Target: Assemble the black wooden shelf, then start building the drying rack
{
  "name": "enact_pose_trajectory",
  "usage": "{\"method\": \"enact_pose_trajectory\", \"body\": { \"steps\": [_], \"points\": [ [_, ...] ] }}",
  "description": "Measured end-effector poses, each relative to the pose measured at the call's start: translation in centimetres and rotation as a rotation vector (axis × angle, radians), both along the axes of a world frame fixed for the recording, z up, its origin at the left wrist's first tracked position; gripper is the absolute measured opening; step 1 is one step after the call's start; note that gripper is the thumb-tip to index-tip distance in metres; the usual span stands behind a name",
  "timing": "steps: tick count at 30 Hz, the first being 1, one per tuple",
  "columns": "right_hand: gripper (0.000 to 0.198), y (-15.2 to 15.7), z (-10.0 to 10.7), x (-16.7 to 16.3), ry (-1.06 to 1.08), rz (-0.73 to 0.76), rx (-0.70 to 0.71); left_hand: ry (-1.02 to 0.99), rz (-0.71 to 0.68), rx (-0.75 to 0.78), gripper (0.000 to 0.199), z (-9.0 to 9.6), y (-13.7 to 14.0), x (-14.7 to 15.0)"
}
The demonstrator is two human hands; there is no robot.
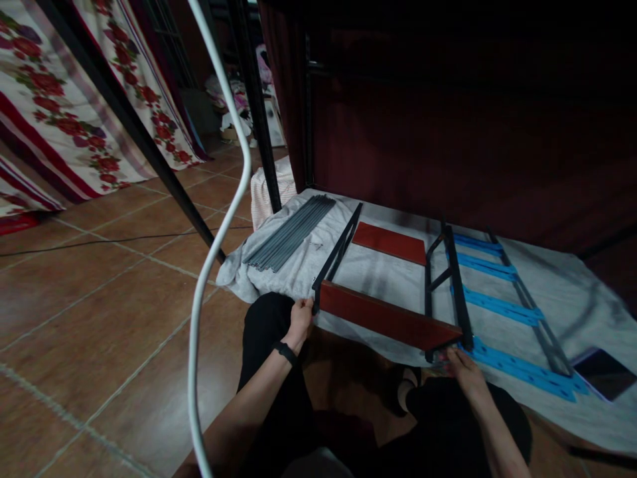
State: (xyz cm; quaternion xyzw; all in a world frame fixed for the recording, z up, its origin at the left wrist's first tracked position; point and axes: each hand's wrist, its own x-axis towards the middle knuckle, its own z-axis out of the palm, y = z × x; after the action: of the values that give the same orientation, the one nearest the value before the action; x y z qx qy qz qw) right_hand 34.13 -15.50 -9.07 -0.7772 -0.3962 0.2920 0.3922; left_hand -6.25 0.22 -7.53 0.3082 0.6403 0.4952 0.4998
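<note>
Left hand: thumb and fingers clamped on the near end of the left black frame, just beside the left end of the near red board; a black band circles the wrist.
Right hand: fingertips at the near red board's right end, low at its corner; I cannot tell whether they are closed on it.
Near red board: stretched between the 2 hands, at the near edge of the grey cloth.
Far red board: beyond the near red board and apart from it, lying between the left black frame and the right black frame.
Black bar: just right of the right black frame, its near end by the near red board's right end.
Blue strips: 4 groups, to the right of the near red board, beside the black bar.
Grey rods: bundled on the cloth, beyond and left of the near red board.
Phone: dark-screened, well to the right of the near red board.
White cable: hanging to the near red board's left.
</note>
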Motion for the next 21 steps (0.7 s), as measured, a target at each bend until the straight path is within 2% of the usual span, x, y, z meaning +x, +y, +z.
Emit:
{"method": "enact_pose_trajectory", "body": {
  "steps": [3, 8, 12, 17, 21],
  "points": [
    [0.038, 0.4, -0.7, -1.2, 0.132, -0.021, -0.023, -0.021, -0.003, -0.032, 0.035, -0.2, 0.3, -0.1],
    [0.041, 1.2, -1.7, -1.9, 0.225, -0.052, -0.018, -0.057, -0.020, -0.043, 0.034, -0.3, 0.6, -0.4],
    [0.040, 1.4, -1.0, -2.5, 0.229, -0.016, -0.021, -0.078, -0.011, -0.044, 0.035, -0.5, 0.5, -0.7],
    [0.043, 1.7, 0.5, -4.1, 0.240, -0.052, 0.044, -0.088, 0.007, -0.023, 0.030, -0.7, 0.5, -0.8],
    [0.047, 2.1, 0.2, -4.6, 0.310, -0.114, 0.107, -0.091, 0.003, -0.007, 0.022, -0.5, 0.6, -0.9]
  ]
}}
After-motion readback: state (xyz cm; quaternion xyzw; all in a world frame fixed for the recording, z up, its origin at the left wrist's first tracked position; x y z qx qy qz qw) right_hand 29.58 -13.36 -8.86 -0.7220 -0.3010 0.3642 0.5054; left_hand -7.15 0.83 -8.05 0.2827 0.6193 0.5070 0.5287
